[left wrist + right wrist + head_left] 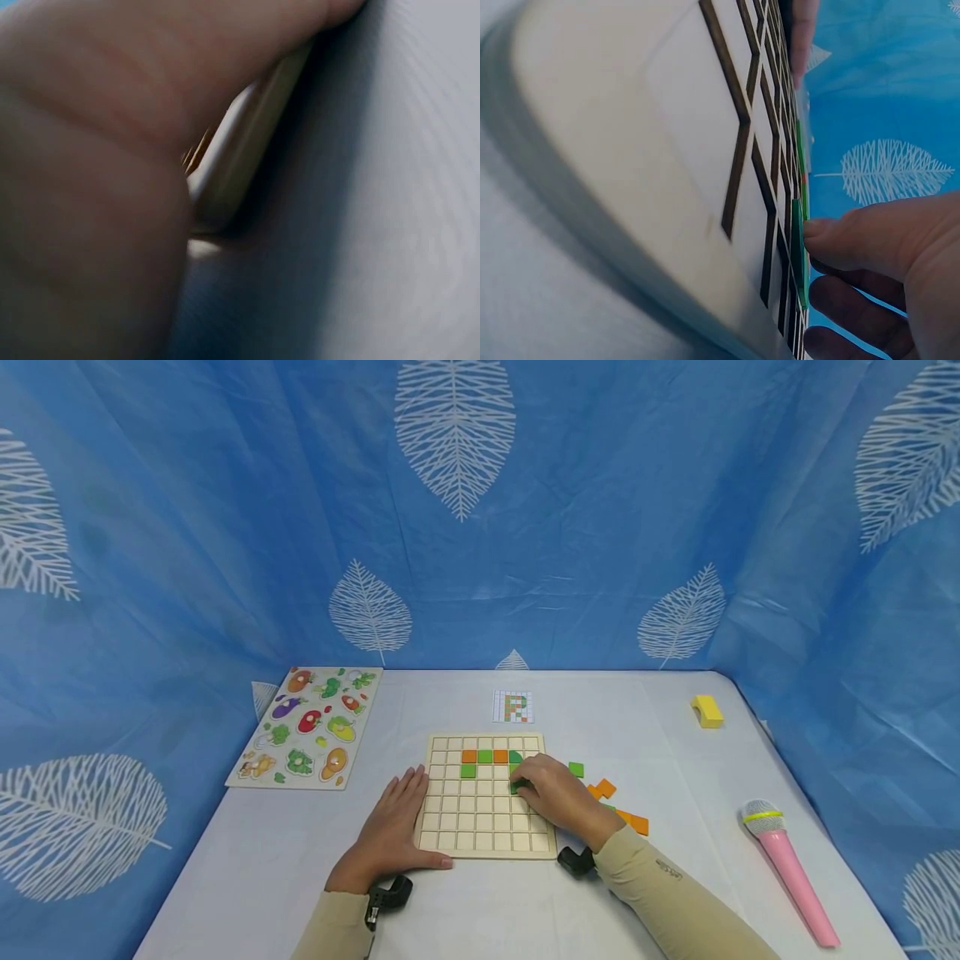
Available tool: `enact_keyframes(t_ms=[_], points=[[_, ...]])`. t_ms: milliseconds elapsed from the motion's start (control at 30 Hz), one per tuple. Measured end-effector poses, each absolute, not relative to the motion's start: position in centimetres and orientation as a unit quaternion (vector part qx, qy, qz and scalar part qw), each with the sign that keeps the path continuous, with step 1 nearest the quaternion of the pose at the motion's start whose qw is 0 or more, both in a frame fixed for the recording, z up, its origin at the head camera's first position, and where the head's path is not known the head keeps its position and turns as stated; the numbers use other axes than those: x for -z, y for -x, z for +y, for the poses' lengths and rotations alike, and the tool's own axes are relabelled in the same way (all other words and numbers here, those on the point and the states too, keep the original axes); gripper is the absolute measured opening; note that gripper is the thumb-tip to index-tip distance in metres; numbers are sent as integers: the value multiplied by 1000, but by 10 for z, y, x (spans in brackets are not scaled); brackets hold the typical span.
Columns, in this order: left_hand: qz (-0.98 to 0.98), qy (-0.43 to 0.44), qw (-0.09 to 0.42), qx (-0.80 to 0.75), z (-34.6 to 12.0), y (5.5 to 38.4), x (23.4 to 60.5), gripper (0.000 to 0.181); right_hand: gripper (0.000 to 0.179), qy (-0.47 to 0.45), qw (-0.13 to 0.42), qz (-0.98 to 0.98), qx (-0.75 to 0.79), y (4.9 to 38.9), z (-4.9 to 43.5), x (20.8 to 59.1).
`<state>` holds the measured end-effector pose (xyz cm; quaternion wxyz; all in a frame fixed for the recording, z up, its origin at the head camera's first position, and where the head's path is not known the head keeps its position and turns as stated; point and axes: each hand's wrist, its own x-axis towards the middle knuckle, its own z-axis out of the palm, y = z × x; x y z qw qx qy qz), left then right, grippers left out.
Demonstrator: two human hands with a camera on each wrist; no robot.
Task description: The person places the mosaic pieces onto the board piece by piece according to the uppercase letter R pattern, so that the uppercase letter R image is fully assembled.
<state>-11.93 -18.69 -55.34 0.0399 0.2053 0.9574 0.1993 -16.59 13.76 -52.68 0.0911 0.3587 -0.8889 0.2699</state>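
Observation:
A wooden grid board [470, 822] lies flat on the table. Along its upper rows sit orange tiles [469, 756], green tiles [468, 772] and a dark green rounded tile [515, 757]. My left hand [397, 827] rests at the board's left edge, fingers straight, thumb at the front corner. Over the right part of the grid, my right hand [555, 791] pinches a dark green tile [798, 251]. In the right wrist view the thumb is on this tile, which stands slightly tilted at the grid surface. The left wrist view is blurred and shows mostly thumb and palm beside the board's edge [251, 150].
Loose orange tiles [639, 824] and a green tile [576, 769] lie right of the board. Behind it is a pattern card [513, 707]. A vegetable puzzle board [315, 756] is at left; a yellow arch block [707, 712] and a pink microphone [799, 882] are at right.

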Motion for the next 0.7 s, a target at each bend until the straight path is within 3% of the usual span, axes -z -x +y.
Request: enact_keyframes(t_ms=[700], points=[[958,-207,40,-196,-187,119,554,149,14,-355,85,-888,-278,166,135,522]])
